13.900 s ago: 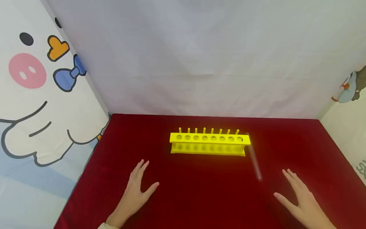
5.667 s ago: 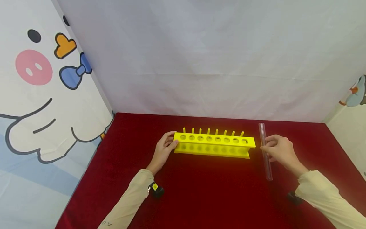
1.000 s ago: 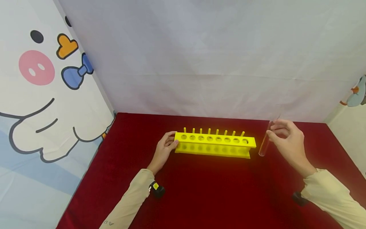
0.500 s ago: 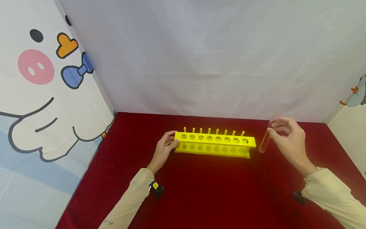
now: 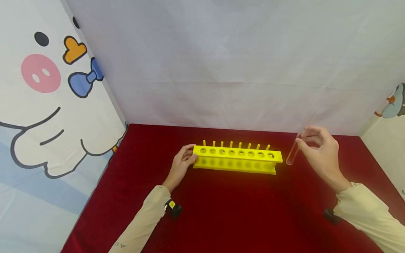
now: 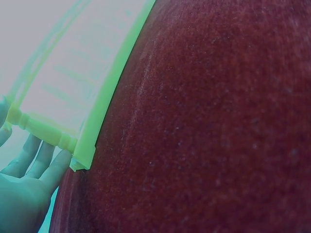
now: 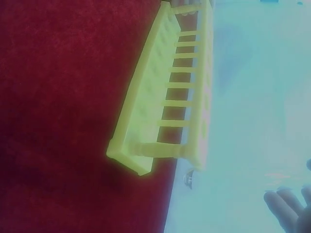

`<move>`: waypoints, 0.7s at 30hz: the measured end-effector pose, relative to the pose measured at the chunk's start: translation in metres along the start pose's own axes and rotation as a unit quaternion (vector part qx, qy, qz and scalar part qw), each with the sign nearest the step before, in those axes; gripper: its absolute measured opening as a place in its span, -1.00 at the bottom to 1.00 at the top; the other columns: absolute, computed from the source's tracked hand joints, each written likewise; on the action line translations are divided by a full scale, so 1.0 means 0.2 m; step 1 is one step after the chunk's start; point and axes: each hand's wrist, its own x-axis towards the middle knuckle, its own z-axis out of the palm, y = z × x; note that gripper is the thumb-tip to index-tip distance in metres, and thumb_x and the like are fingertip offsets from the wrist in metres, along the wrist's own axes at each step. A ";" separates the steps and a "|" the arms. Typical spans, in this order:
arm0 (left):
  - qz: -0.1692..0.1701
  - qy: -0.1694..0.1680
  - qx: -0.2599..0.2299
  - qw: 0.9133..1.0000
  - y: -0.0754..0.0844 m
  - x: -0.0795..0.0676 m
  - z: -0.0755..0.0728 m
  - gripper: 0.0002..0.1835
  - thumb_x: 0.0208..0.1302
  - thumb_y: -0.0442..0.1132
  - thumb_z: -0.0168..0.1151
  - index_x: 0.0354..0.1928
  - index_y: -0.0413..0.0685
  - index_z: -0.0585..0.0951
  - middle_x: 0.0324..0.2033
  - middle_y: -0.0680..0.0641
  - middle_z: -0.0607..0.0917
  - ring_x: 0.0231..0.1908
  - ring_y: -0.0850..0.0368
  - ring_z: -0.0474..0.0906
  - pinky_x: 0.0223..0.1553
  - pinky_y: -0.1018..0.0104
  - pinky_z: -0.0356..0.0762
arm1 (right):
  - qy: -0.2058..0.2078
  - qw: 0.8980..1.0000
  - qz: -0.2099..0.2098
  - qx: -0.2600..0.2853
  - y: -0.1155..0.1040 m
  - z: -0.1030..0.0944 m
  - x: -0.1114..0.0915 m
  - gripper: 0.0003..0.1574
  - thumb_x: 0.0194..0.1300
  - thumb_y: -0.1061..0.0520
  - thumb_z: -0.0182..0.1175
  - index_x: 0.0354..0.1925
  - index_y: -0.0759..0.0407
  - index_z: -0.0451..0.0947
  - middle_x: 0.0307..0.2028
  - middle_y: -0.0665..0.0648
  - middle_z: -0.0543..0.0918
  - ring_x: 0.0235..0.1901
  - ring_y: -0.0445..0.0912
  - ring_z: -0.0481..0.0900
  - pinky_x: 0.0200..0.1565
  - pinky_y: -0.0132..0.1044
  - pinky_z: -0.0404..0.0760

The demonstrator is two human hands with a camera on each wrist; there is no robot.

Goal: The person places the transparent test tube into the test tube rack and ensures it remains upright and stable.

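Observation:
A yellow test tube rack (image 5: 237,159) stands on the red cloth, its row of holes holding nothing and its pegs along the back. At its left end my left hand (image 5: 178,167) grips it, thumb on the front and fingers round the end; the left wrist view shows fingertips against the rack's end post (image 6: 43,130). My right hand (image 5: 321,153) pinches a clear glass test tube (image 5: 292,154) between thumb and fingers. The tube leans, rounded end down and left beside the rack's right end. In the right wrist view, that rounded tube end (image 7: 188,179) shows below the rack (image 7: 150,87).
Red cloth (image 5: 221,211) covers the table. Behind it hangs a pale cloth backdrop (image 5: 221,70), with a cartoon-printed panel (image 5: 38,116) at left and another printed panel (image 5: 393,140) at right. Dark wrist cameras (image 5: 175,210) sit under both sleeves.
Earlier both hands were apart and the tube lay on the cloth. Since then the left hand took the rack's end and the right picked up the tube, which has just risen slightly.

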 end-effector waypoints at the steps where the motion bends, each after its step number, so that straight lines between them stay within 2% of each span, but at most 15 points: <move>1: 0.000 0.000 0.000 1.000 0.00 0.00 0.00 -0.54 0.38 -0.30 0.10 0.28 -0.22 0.34 0.02 -0.36 0.48 0.05 -0.30 0.43 0.07 -0.19 0.37 | 0.001 1.000 0.001 -0.003 0.00 0.00 0.00 -0.56 0.10 0.39 0.30 -0.03 0.40 0.42 -0.27 0.06 0.55 -0.36 -0.35 0.57 -0.32 -0.62 0.52; 7: -0.001 0.001 0.000 1.000 0.00 0.00 0.00 -0.53 0.38 -0.30 0.09 0.28 -0.24 0.33 0.01 -0.34 0.49 0.05 -0.30 0.43 0.07 -0.18 0.37 | -0.002 1.000 0.001 -0.002 -0.03 0.01 0.01 -0.54 0.11 0.38 0.30 0.00 0.39 0.43 -0.25 0.09 0.55 -0.35 -0.34 0.57 -0.32 -0.62 0.52; 21: -0.005 0.003 0.004 1.000 0.00 0.00 0.00 -0.53 0.37 -0.28 0.10 0.28 -0.24 0.34 0.00 -0.32 0.51 0.05 -0.31 0.44 0.06 -0.18 0.38 | 0.003 1.000 -0.010 -0.004 -0.06 0.02 0.02 -0.54 0.13 0.36 0.30 0.01 0.38 0.43 -0.26 0.03 0.56 -0.34 -0.35 0.58 -0.32 -0.61 0.52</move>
